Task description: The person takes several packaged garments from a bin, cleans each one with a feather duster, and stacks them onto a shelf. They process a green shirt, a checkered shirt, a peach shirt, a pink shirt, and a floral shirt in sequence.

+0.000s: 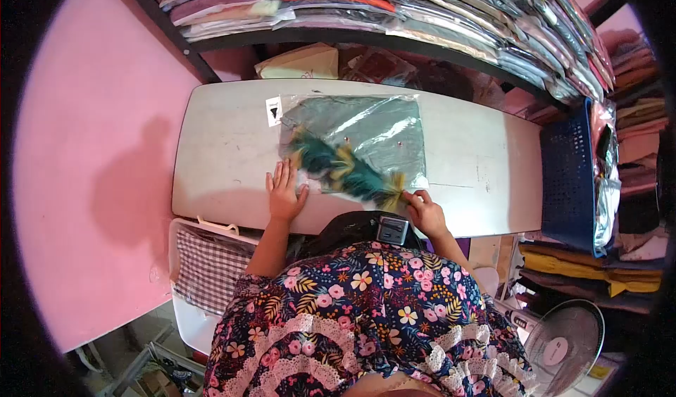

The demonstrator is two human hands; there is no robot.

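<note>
A folded grey-green garment in a clear plastic bag (380,126) lies on the white table (479,158), with a white tag (273,112) at its upper left corner. Across the bag's lower left part extends a fluffy green and yellow duster (345,166), somewhat blurred. My right hand (426,214) is closed round the duster's lower right end. My left hand (284,190) lies on the table with its fingers spread, beside the bag's lower left edge and close to the duster's far end.
Above the table's back edge, a dark shelf (296,36) carries stacks of bagged garments. A blue basket (569,179) stands at the right end. Checked cloth (211,267) hangs in a white bin at lower left. A fan (563,344) is at lower right.
</note>
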